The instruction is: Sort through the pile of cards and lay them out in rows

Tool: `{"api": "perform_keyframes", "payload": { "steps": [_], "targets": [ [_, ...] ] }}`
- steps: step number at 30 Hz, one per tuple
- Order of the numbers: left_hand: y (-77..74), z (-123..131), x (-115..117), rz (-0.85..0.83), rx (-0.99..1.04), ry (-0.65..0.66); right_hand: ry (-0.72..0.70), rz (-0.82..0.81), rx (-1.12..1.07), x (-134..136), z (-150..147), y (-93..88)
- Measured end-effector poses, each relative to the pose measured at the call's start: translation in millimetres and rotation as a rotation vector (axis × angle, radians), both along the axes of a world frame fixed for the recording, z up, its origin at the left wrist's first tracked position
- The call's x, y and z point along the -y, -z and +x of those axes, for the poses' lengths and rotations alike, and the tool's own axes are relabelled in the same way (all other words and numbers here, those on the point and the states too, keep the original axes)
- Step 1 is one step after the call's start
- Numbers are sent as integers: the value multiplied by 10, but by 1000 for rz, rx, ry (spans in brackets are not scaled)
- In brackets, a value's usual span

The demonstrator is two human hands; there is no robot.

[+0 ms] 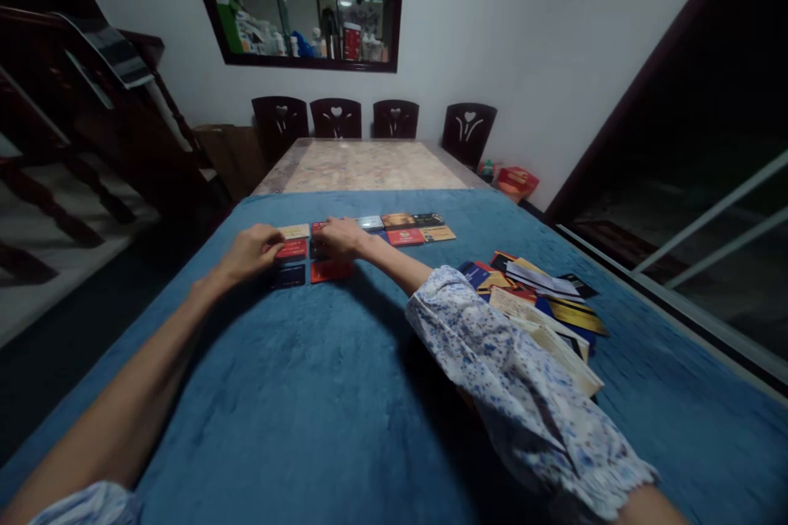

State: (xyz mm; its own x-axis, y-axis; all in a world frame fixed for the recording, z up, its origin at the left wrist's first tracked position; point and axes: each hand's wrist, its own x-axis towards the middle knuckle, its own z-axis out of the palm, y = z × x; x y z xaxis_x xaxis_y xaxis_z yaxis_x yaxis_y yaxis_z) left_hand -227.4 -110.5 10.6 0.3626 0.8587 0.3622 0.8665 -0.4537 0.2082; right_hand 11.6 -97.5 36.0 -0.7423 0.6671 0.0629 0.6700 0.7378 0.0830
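Cards lie in rows on a blue cloth. My left hand [251, 253] is at the left end, its thumb and fingers closed on the edge of a red card [293, 249]. A pale yellow card [295, 231] lies beyond that one, and a dark blue card [288, 276] lies nearer me. My right hand [340, 236] reaches down over the neighbouring column, by a dark card [318, 249] that it partly covers; its fingertips are hidden. An orange-red card [331, 271] lies just below this hand.
More cards, including another red card [405, 237] and a tan card [437, 234], continue the rows rightward. A loose pile of cards and booklets [545, 287] spreads at the right, partly behind my sleeve. Chairs [397, 120] stand beyond the marble-patterned tabletop [369, 164].
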Motion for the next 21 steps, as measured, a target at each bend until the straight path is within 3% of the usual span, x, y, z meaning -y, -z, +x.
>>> {"api": "perform_keyframes", "payload": {
  "steps": [9, 14, 21],
  "targets": [
    [-60, 448, 109, -15, -16, 137, 67, 16, 4, 182, 508, -126],
    [-72, 705, 149, -39, -22, 190, 93, 45, 5, 231, 852, -118],
    [-5, 1108, 192, -91, -43, 365, 138, 64, -73, 379, 1378, -78]
  ]
}}
